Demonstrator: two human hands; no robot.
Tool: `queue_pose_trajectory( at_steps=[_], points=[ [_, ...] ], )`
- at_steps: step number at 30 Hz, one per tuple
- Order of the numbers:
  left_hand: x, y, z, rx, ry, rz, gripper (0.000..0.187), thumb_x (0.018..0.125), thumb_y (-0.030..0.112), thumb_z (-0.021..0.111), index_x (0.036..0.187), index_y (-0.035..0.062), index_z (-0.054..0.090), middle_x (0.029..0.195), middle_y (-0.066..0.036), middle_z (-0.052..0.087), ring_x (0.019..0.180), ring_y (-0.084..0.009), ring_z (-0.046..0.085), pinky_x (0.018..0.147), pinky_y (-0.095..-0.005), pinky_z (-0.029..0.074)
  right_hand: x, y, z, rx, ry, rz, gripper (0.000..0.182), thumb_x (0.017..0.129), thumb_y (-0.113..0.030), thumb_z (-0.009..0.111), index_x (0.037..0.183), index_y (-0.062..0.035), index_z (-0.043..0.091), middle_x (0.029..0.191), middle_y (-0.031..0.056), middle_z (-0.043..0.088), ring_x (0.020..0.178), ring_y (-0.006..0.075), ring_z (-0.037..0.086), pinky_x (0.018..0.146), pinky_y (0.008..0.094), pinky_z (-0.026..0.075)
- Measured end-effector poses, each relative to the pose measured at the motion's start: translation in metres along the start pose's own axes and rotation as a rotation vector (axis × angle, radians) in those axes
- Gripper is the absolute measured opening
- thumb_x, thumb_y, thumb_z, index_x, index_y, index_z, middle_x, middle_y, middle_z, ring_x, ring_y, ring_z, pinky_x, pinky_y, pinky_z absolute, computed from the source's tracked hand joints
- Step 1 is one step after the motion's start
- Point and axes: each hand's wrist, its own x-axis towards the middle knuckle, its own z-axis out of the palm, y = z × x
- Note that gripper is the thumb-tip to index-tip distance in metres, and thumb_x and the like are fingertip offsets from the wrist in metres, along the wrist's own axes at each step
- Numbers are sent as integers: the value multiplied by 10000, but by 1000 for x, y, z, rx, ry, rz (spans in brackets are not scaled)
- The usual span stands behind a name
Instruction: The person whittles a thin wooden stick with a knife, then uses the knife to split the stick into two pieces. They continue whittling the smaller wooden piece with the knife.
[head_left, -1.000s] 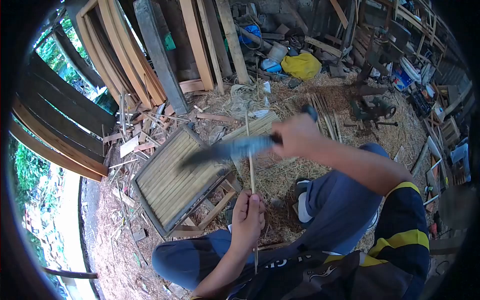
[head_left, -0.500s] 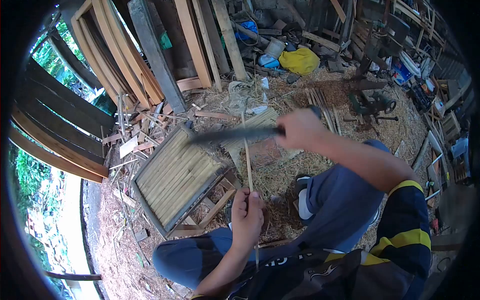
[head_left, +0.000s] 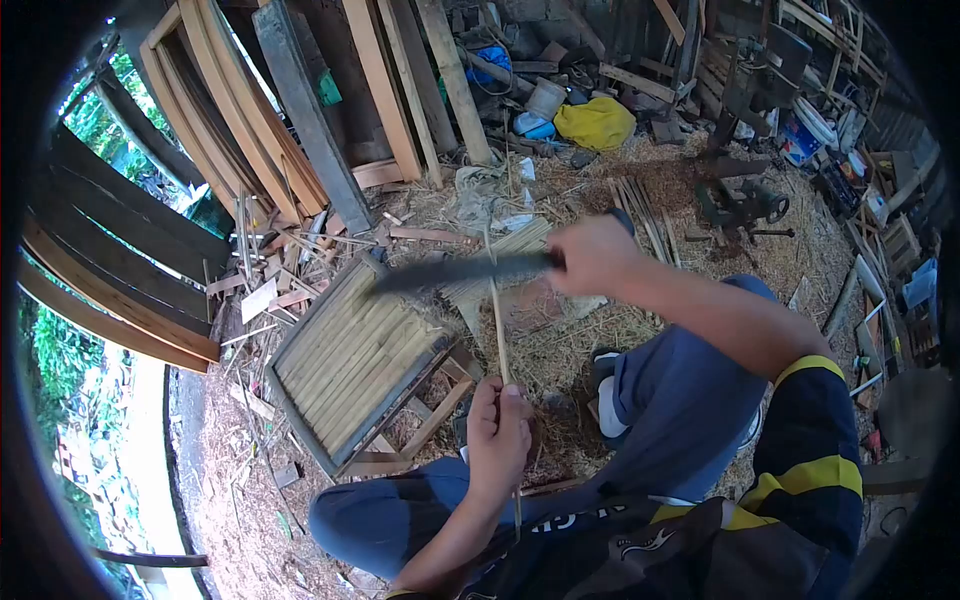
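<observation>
My left hand [head_left: 498, 430] is closed around a thin, pale bamboo strip [head_left: 501, 330], which stands up from my fist and runs down past my wrist. A long dark blade [head_left: 450, 273], somewhat blurred, extends leftward from my right hand [head_left: 595, 255], whose fingers are wrapped round its handle. The blade crosses the strip near its upper part; whether the two touch is unclear. Left of the strip, a dark-framed panel of bamboo slats [head_left: 355, 365] rests tilted on a wooden support.
Planks [head_left: 385, 90] lean at the back. A yellow cloth [head_left: 596, 124] lies near the scrap pile. A green metal vise [head_left: 735, 205] stands at the right. Wood scraps [head_left: 285, 290] and shavings cover the floor round my bent legs.
The blade and my right hand have shifted slightly left and down. My left hand still grips the strip in nearly the same place.
</observation>
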Motion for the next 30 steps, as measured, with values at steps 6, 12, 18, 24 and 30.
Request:
queue_pose_trajectory(
  at_steps=[6,12,18,24,30],
  points=[
    [2,-2,0,40,2,82,102,1089,220,512,1063,140,453,727,21,456,531,-18,351,428,-186,278,5,0,-25,0,70,107,249,761,-341,692,825,-102,715,712,138,700,686,349,711,665,475,574],
    [-2,2,4,6,37,100,122,1082,199,526,1033,101,471,733,14,501,528,-15,381,426,-189,290,-14,-33,-12,-114,-111,-146,303,741,-382,706,848,-99,724,723,138,707,680,346,714,650,476,576],
    [2,-5,-4,6,56,59,103,1079,206,531,1046,133,465,755,10,504,532,-21,383,434,-188,296,20,12,-20,-64,3,240,314,748,-389,700,860,-98,741,740,140,713,691,358,712,676,486,582],
    [3,-1,0,12,73,91,115,1071,178,537,1020,94,478,734,7,546,523,-19,410,429,-193,298,-15,-31,-17,-25,-40,-52,267,751,-356,701,811,-97,724,707,134,699,689,362,706,663,484,574],
    [7,-13,-7,-10,71,69,119,1073,171,536,1015,89,473,735,2,554,509,-20,409,421,-200,301,13,-3,-16,-140,-153,110,305,770,-366,679,816,-70,736,736,157,714,703,363,719,680,481,584]
  ],
)
